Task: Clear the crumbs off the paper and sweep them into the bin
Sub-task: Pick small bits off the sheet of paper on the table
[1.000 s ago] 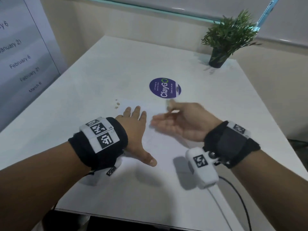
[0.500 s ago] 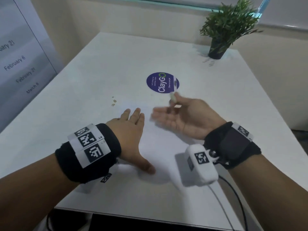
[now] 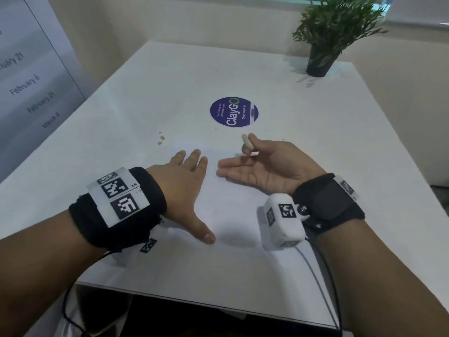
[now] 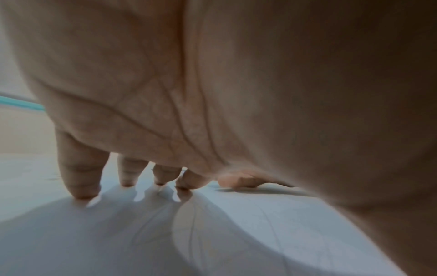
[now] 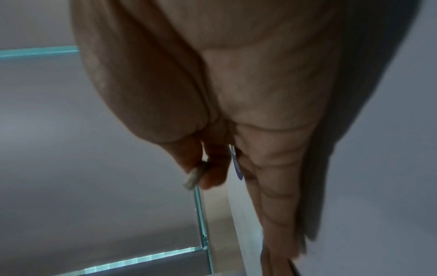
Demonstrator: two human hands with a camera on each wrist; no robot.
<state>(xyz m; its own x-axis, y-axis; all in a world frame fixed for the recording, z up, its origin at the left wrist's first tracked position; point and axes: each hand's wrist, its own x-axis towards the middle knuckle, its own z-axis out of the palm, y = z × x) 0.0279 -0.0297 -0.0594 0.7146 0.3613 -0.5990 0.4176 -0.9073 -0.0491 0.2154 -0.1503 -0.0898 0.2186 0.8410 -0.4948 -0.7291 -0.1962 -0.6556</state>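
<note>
- On the white table (image 3: 150,76), a white sheet of paper (image 3: 233,210) lies flat near the front edge, under both hands.
- Left hand (image 3: 181,183): palm down on the paper, fingers (image 4: 80,179) straight and spread, tips touching the sheet; thumb splayed wide toward the front edge. It holds nothing.
- Right hand (image 3: 264,164): edge-on to the paper, palm turned toward the left hand, the lower fingers straight and close together, their tips near the left hand's fingertips but apart from them.
- Right thumb and forefinger pinch a small pale oblong piece (image 3: 246,142), raised above the paper; right wrist view shows the same piece (image 5: 194,177) between the two fingertips. What the piece is, cannot tell.
- Crumbs (image 3: 161,139): a few small tan bits lie on the bare table just beyond the far left corner of the paper, ahead of the left fingertips, not touched by either hand. One tiny speck (image 3: 216,129) sits near the sticker's front edge.
- Round purple sticker (image 3: 233,112), reading "ClayGo", is stuck flat to the table beyond the paper, just past the right hand.
- Containers: one dark pot (image 3: 319,63) at the far right corner of the table, upright, holding a green leafy plant (image 3: 337,23).
- Left of the table stands a board (image 3: 26,76) printed with dates.
</note>
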